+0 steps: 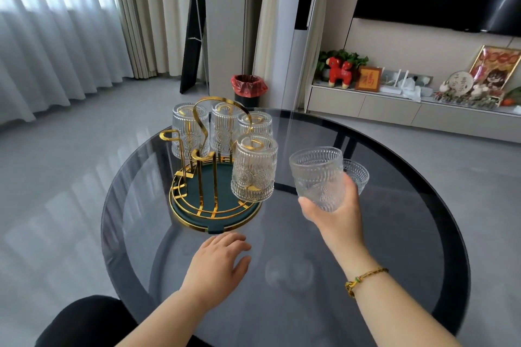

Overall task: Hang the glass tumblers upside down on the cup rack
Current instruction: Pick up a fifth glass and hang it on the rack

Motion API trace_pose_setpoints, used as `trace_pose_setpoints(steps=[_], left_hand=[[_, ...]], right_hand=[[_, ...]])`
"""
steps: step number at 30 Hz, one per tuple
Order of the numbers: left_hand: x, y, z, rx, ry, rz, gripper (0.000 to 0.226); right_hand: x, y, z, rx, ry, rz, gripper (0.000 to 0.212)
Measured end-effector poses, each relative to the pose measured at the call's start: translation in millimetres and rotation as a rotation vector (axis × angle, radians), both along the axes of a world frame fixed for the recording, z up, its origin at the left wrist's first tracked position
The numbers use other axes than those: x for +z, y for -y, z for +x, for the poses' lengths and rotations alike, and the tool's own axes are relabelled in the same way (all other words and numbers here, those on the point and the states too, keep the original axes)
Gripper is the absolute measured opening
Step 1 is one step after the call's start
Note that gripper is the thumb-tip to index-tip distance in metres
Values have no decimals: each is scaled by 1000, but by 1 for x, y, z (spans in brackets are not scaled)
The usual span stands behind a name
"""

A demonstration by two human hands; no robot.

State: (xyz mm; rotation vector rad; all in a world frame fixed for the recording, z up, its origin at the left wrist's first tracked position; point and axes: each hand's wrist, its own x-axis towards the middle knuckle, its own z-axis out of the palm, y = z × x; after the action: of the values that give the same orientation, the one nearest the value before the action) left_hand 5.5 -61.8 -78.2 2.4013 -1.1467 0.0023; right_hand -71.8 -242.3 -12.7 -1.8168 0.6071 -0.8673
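Round glass table [394,248]: gold cup rack [208,177], four tumblers inverted. Right hand [335,214] fingers grip upright tumbler [317,177], awaiting flip; left hand [218,260] open, bracing near rack.

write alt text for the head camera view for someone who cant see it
A person's right hand holds a glass tumbler upright beside a gold cup rack where four tumblers already hang upside down. The left hand rests open on the round glass table; another tumbler stands behind.

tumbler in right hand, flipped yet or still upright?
Upright: the tumbler in the right hand has its open rim facing up.
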Motion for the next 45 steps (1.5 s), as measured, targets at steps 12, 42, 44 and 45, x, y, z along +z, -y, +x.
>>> trace_pose_setpoints(steps=[12, 42, 44, 45], left_hand=[[4, -65, 45, 392, -75, -189, 48], [-14, -70, 62, 183, -5, -29, 56], [-14, -70, 62, 182, -4, -31, 55], [-14, -70, 62, 181, -4, -32, 55]], right_hand=[[119, -32, 22, 329, -96, -404, 60], [159, -132, 178, 695, -849, -1040, 79], [152, -135, 183, 687, -837, -1057, 81], [149, -135, 185, 681, -835, -1059, 82]])
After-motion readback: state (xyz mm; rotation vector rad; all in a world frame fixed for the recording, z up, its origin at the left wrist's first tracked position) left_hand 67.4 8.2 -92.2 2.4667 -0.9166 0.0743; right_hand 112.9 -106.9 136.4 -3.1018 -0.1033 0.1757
